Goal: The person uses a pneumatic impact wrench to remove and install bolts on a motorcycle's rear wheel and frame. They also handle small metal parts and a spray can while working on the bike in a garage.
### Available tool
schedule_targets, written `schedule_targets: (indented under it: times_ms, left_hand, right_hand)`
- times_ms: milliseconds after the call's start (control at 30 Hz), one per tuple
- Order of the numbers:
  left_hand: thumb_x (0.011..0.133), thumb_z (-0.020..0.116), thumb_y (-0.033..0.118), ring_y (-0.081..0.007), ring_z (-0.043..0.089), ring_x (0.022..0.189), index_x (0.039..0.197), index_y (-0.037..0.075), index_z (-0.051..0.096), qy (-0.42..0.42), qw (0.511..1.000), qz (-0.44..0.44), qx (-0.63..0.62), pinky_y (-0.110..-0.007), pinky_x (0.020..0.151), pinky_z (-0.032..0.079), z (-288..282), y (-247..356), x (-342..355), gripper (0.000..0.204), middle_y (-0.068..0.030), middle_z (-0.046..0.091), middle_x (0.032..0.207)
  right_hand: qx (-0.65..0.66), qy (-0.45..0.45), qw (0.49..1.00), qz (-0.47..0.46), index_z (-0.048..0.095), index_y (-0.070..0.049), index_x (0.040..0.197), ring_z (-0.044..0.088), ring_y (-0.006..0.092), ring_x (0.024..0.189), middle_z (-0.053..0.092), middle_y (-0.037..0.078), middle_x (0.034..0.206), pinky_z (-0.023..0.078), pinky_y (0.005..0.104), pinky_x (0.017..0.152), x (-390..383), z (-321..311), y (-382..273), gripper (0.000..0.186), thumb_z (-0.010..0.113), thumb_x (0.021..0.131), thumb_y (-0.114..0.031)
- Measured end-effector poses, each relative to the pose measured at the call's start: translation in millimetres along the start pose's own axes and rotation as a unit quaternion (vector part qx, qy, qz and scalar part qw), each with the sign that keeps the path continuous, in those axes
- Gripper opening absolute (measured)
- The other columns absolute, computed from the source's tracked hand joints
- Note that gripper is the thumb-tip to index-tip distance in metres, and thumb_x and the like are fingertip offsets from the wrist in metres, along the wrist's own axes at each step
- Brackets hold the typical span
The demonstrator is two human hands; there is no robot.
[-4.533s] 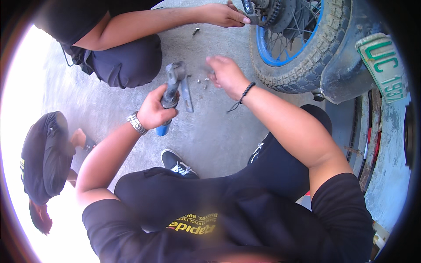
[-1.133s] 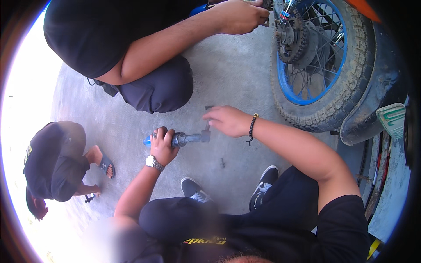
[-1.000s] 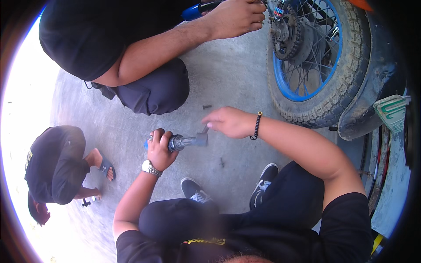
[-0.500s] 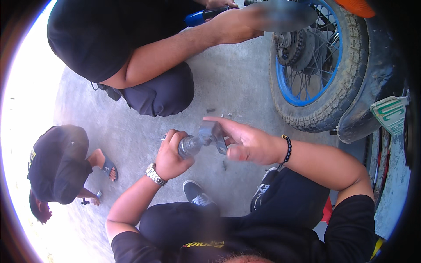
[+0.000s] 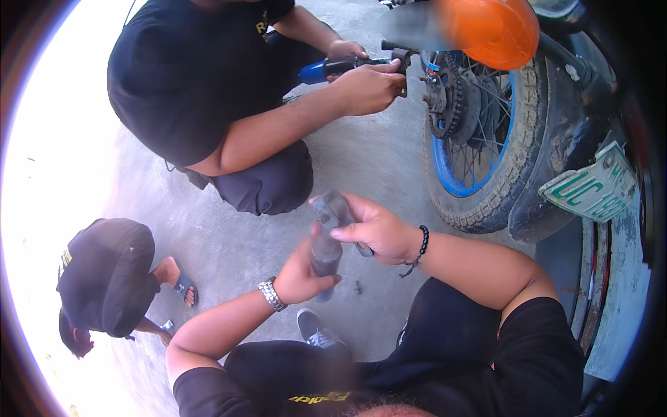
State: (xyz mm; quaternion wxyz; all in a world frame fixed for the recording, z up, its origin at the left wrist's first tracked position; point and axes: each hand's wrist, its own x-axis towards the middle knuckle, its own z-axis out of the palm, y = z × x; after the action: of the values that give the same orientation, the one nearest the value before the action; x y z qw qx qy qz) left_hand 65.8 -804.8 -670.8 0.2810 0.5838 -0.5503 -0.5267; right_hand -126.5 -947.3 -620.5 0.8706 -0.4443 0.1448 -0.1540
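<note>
Between my hands, above the concrete floor, is a greyish, see-through cylinder (image 5: 325, 256) that looks like a small plastic bottle; it is blurred. My left hand (image 5: 300, 274) is wrapped round its side. At its upper end sits a bent grey metal bracket (image 5: 335, 206) with a rounded end. My right hand (image 5: 383, 235) grips this bracket, thumb on the near face and fingers behind. Bracket and cylinder touch or overlap; whether they are joined, I cannot tell.
A co-worker (image 5: 194, 83) crouches ahead, holding a blue-and-black tool (image 5: 323, 71) and a dark metal piece (image 5: 401, 61) beside a motorcycle's rear wheel (image 5: 479, 201). An orange lamp (image 5: 497, 31) overhangs it. Another person (image 5: 108, 274) squats at left. A small dark bit (image 5: 358, 285) lies on the floor.
The cylinder has swung from lying sideways to more upright, and the bracket has turned with it. My left hand has moved right. The co-worker's hands and tool show more fully.
</note>
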Motion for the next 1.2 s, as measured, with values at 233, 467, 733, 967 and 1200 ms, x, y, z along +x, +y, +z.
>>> schedule_targets:
  times_ms: [233,467,733,967,1200]
  left_hand:
    - [0.083,0.086,0.02,-0.0285,0.06,0.127,0.165,0.003,0.007,0.016,1.0,-0.013,0.021,-0.042,0.107,0.049,-5,10,-36,0.115,-0.0205,0.059,0.137]
    - [0.076,0.088,0.044,-0.0343,0.07,0.106,0.125,0.004,0.059,0.053,0.998,0.005,0.041,-0.043,0.093,0.054,-13,-5,-48,0.069,-0.0196,0.07,0.112]
    - [0.076,0.087,0.031,-0.0309,0.07,0.101,0.121,0.005,0.061,-0.008,0.999,0.044,-0.01,-0.038,0.087,0.055,-15,-43,13,0.059,-0.0154,0.071,0.108]
    - [0.07,0.079,0.018,-0.0363,0.068,0.102,0.117,0.008,0.064,0.047,0.964,0.056,0.256,-0.044,0.089,0.056,-17,-27,41,0.05,-0.014,0.068,0.11]
    - [0.075,0.074,0.018,-0.0343,0.068,0.092,0.108,0.012,0.063,0.015,0.913,0.056,0.403,-0.047,0.083,0.054,-9,-20,34,0.036,-0.011,0.064,0.099]
  right_hand:
    - [0.008,-0.007,0.998,0.058,0.052,-0.005,0.142,0.062,0.0158,0.113,0.065,0.006,0.115,0.049,0.0352,0.102,18,26,8,0.044,0.061,0.099,-0.002]
    - [0.048,-0.039,0.998,0.021,0.048,-0.005,0.143,0.064,0.0217,0.115,0.066,0.011,0.113,0.049,0.0421,0.104,20,38,4,0.046,0.058,0.099,0.001]
    - [-0.226,-0.046,0.972,-0.046,0.052,-0.002,0.14,0.061,0.0161,0.112,0.065,0.007,0.119,0.047,0.0351,0.104,16,7,-7,0.046,0.066,0.097,-0.004]
    - [-0.342,0.126,0.925,0.104,0.055,-0.001,0.137,0.059,0.0141,0.109,0.062,0.008,0.117,0.05,0.0326,0.096,-54,-40,-17,0.066,0.087,0.084,-0.025]
    - [-0.386,0.102,0.873,0.278,0.061,0.0,0.131,0.061,0.0131,0.094,0.066,0.007,0.099,0.051,0.0293,0.087,-75,-65,-9,0.059,0.084,0.09,-0.037]
